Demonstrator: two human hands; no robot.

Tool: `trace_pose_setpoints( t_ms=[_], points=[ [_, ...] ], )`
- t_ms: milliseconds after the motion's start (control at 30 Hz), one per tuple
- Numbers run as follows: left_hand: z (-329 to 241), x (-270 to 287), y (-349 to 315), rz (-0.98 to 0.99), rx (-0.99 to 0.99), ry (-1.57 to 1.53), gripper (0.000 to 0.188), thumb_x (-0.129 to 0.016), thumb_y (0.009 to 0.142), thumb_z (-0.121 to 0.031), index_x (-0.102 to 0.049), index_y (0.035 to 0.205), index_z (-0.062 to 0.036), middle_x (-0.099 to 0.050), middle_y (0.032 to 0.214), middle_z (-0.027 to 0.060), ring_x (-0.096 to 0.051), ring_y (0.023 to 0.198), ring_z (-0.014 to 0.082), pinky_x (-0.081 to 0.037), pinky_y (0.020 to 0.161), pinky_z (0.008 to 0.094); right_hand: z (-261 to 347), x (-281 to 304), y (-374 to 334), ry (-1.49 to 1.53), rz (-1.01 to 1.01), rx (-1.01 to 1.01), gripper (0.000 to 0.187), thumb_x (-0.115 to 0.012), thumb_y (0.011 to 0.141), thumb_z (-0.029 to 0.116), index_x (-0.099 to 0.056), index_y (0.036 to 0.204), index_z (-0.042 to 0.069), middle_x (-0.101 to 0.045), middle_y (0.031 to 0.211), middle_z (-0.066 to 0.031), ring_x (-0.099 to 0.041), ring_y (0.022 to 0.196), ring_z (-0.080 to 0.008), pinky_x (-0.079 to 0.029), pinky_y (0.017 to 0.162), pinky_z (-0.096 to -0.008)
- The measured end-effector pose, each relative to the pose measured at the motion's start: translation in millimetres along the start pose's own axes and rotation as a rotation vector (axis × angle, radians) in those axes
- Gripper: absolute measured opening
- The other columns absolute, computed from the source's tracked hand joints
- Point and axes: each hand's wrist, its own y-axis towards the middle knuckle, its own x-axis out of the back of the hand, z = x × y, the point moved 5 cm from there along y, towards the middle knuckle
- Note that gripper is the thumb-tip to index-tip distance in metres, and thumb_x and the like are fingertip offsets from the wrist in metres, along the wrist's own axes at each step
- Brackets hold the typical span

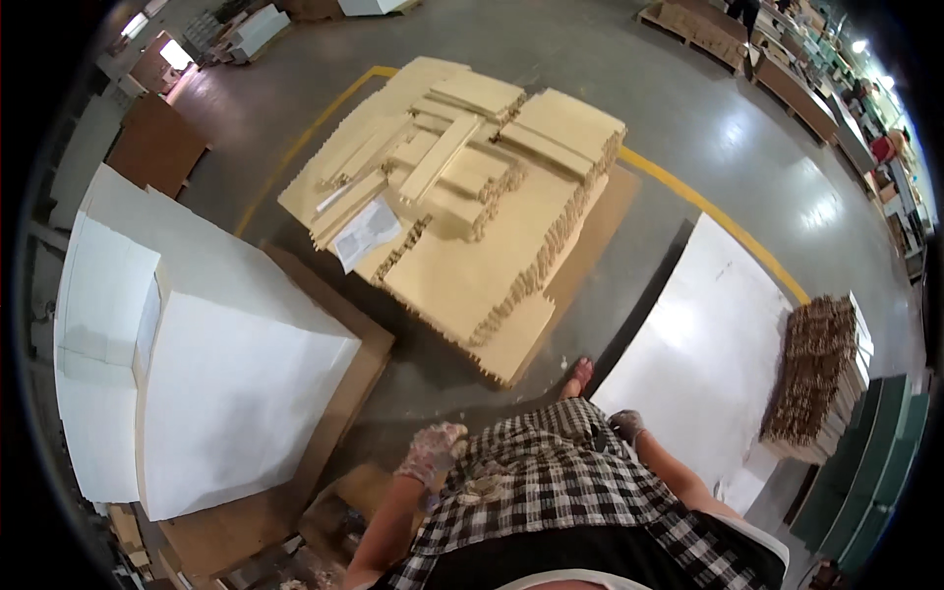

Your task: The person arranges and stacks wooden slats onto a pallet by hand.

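My left hand, in a thin see-through glove, hangs beside the black-and-white checked apron. Its fingers are curled in near a pale spot; what they hold, if anything, I cannot make out. On the apron's other side hangs my right hand, in a greyish glove, close to the edge of a large white board. Its fingers are dark and partly hidden, so I cannot see how they are set. Ahead of me stands a broad stack of cream-yellow panels, with loose strips and a printed sheet on top.
At left, tall stacks of white panels rest on brown board. A bundle of brown-edged pieces stands at the white board's right end, beside green panels. A yellow line crosses the grey floor. Far right, people are near benches.
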Motion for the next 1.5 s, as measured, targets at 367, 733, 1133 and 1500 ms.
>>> trace_pose_setpoints(
  t_ms=[367, 733, 1133, 1500],
  points=[
    [-163, 31, 224, 0.191, -0.184, 0.073, 0.043, -0.053, 0.091, -0.037, -0.056, 0.128, -0.0158, -0.058, 0.124, 0.0139, -0.056, 0.113, 0.0302, -0.043, 0.101, 0.0403, 173, 183, 66, 0.539, 0.006, 0.123, 0.021, -0.057, 0.090, 0.020, -0.065, 0.103, 0.007, -0.067, 0.091, -0.0047, -0.063, 0.072, -0.0154, -0.051, 0.065, -0.0300],
    [-187, 94, 458, -0.056, 0.194, -0.955, 0.039, -0.059, 0.091, -0.022, -0.054, 0.127, -0.0072, -0.061, 0.113, 0.0092, -0.057, 0.103, 0.0175, -0.047, 0.088, 0.0305, 51, 271, 81, 0.791, -0.132, -0.275, 0.021, -0.057, 0.084, 0.011, -0.062, 0.098, -0.004, -0.065, 0.089, -0.0151, -0.066, 0.067, -0.0288, -0.057, 0.061, -0.0400],
    [-132, 137, 671, -0.683, 0.714, -0.820, 0.068, -0.063, 0.088, -0.029, -0.032, 0.143, -0.0035, -0.047, 0.137, 0.0179, -0.045, 0.125, 0.0302, -0.037, 0.103, 0.0383, 217, 495, 232, 0.681, -0.246, -0.161, 0.023, -0.058, 0.086, 0.019, -0.064, 0.105, 0.007, -0.069, 0.090, -0.0072, -0.065, 0.067, -0.0203, -0.052, 0.058, -0.0312],
    [-35, 60, 678, -0.686, 1.077, -0.588, 0.073, -0.064, 0.086, -0.039, -0.035, 0.142, -0.0028, -0.045, 0.138, 0.0228, -0.045, 0.126, 0.0344, -0.037, 0.103, 0.0391, 290, 617, 425, 0.418, -0.077, -0.261, 0.024, -0.061, 0.084, 0.018, -0.065, 0.104, 0.005, -0.067, 0.089, -0.0085, -0.063, 0.063, -0.0229, -0.052, 0.055, -0.0343]
  ],
)
